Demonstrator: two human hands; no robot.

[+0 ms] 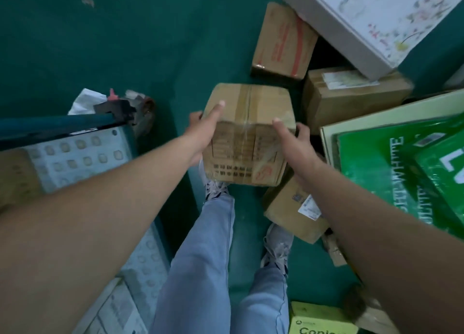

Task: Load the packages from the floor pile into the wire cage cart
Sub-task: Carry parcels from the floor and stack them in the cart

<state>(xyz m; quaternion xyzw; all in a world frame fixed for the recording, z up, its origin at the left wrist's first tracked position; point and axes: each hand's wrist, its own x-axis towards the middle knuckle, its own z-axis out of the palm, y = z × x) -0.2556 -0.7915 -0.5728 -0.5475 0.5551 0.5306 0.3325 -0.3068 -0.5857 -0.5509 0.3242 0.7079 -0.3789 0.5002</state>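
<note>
Two bare forearms are reaching forward from the bottom corners, with legs in pale blue jeans (pixel 208 271) and grey sneakers (pixel 277 248) standing on the green floor (pixel 125 44) beneath them. Both hands are holding a taped brown cardboard box (pixel 247 135) up above the feet: the left hand (pixel 204 130) is gripping its left side with the thumb lying over the top edge and the fingers curling around the far side, and the right hand (pixel 292 142) is gripping its right side in the same way. To the left, the cart (pixel 82 155) is showing a dark blue rail and a pale panel with rows of round holes. To the right, the floor pile is lying just beside the held box: a small labelled carton (pixel 293 213) near the right foot, green printed boxes (pixel 401 173), a plain brown carton (pixel 351 97), a red-printed carton (pixel 283 42), and a white floral box (pixel 376 17) farthest back.
</note>
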